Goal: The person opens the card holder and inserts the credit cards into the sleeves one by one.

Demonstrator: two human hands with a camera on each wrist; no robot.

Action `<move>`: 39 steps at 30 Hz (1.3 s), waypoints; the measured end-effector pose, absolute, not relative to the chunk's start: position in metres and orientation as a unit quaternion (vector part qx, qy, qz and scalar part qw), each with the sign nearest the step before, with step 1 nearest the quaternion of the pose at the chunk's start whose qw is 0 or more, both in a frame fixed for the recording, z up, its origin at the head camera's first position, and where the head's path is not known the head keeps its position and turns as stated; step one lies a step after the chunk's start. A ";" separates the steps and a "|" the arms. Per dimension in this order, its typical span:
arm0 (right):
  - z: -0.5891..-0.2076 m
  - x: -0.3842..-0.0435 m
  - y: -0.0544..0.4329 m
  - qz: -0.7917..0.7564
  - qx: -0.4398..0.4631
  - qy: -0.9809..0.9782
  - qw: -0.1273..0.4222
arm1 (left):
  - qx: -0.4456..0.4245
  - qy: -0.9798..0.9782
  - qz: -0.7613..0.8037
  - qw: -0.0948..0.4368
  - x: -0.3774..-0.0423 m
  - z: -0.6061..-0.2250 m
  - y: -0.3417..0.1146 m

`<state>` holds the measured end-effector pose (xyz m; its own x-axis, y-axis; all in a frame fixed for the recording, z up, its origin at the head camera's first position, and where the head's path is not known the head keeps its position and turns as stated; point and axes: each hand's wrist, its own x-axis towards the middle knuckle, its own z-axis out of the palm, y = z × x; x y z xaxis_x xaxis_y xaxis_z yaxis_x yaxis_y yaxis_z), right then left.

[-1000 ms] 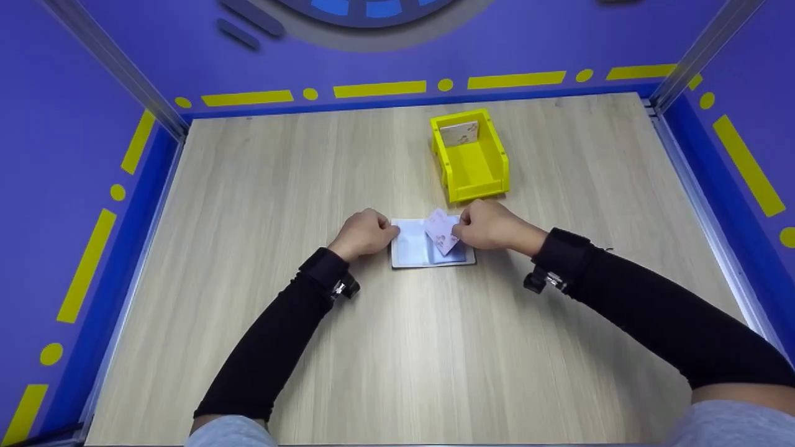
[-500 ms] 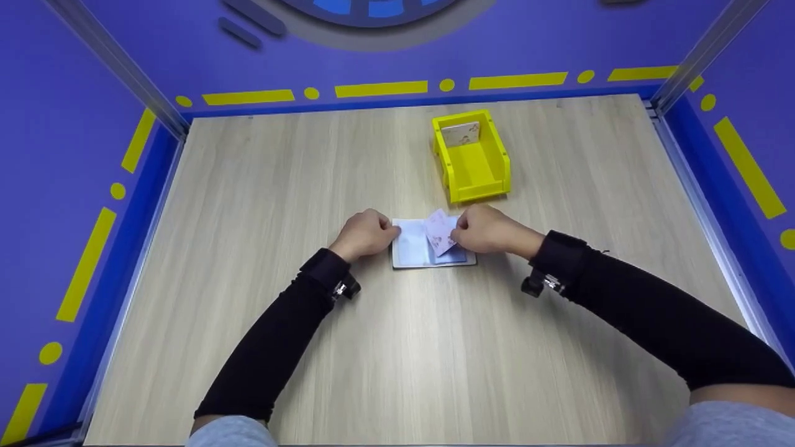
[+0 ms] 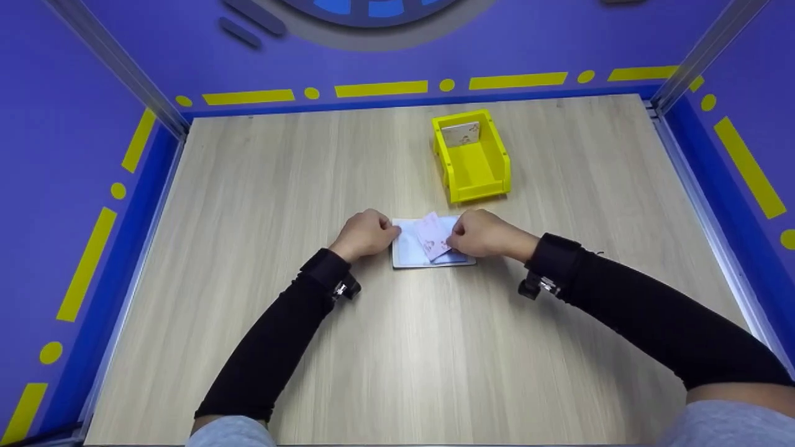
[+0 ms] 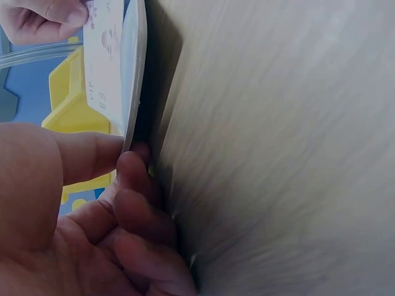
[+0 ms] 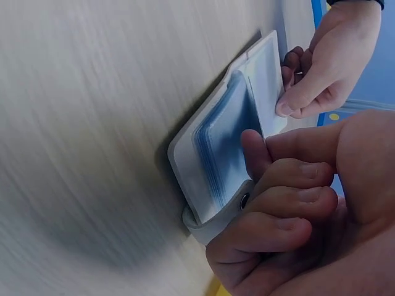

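Observation:
A card holder (image 3: 407,256) lies unfolded on the table, with a stack of clear bluish sleeves (image 5: 223,145) on its right half. My left hand (image 3: 365,233) pinches the holder's left edge between thumb and fingers. My right hand (image 3: 486,234) pinches a pale pink card (image 3: 431,237) between thumb and index finger, tilted above the middle of the holder. In the left wrist view the card shows printed "VIP" lettering. A strap with a snap button (image 5: 244,200) sticks out at the holder's right side, near my right hand's curled fingers. Whether the card's lower edge touches a sleeve cannot be told.
Behind the holder stands a yellow bin (image 3: 473,171), its low front towards me. Another printed card (image 3: 461,133) leans upright against the bin's back wall. Blue-purple panels (image 3: 385,68) enclose the wooden table (image 3: 397,360) at the back and both sides.
My right hand has moved slightly left and towards me, bringing the card left over the middle of the holder and turning it more upright. My left hand has stayed on the holder's edge.

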<state>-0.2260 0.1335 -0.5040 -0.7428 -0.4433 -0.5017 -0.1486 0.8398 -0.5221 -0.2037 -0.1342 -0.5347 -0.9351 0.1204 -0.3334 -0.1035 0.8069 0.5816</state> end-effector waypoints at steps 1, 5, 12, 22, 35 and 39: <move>-0.505 -0.226 0.132 -0.229 -0.164 0.905 0.319 | 0.004 0.933 0.311 0.180 -0.204 -0.535 -0.134; -0.506 -0.226 0.129 -0.219 -0.168 0.904 0.325 | 0.005 0.933 0.312 0.178 -0.203 -0.534 -0.134; -0.507 -0.224 0.124 -0.211 -0.174 0.906 0.324 | 0.010 0.935 0.307 0.178 -0.204 -0.535 -0.135; -0.508 -0.221 0.116 -0.195 -0.197 0.904 0.326 | 0.003 0.934 0.309 0.181 -0.204 -0.536 -0.135; -0.507 -0.217 0.102 -0.164 -0.223 0.906 0.321 | 0.005 0.931 0.318 0.177 -0.204 -0.535 -0.136; -0.505 -0.216 0.099 -0.158 -0.220 0.905 0.328 | 0.002 0.931 0.316 0.181 -0.204 -0.534 -0.136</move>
